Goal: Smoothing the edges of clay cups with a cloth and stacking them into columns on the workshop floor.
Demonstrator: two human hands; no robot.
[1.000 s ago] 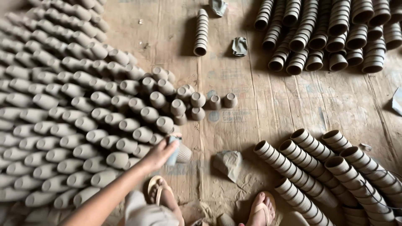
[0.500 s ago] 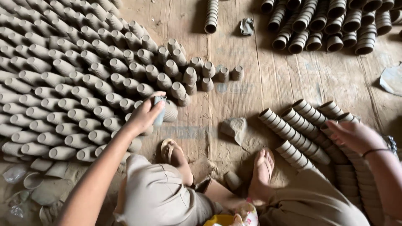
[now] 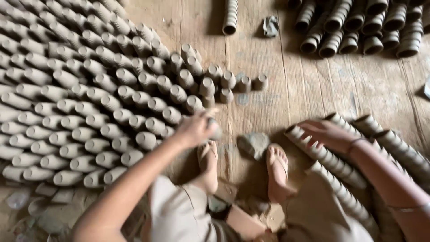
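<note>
- The left hand point(image 3: 195, 129) curls its fingers around a small grey clay cup point(image 3: 215, 130), held at the right edge of the big field of cups point(image 3: 89, 98) lying on their sides.
- The right hand point(image 3: 327, 133) rests with fingers spread flat on a stacked row of cups point(image 3: 324, 154), just touching its upper end.
- Bare wooden floor point(image 3: 309, 85) lies open between the field, the stacked rows and the darker stacks point(image 3: 358, 31) at the top right.
- A lump of clay point(image 3: 253, 144) sits between the two sandalled feet point(image 3: 277, 172), near the held cup.
- The held cup is blurred and partly covered by the fingers.
- The field runs off the left edge; the stacked rows are cut off at the right.
</note>
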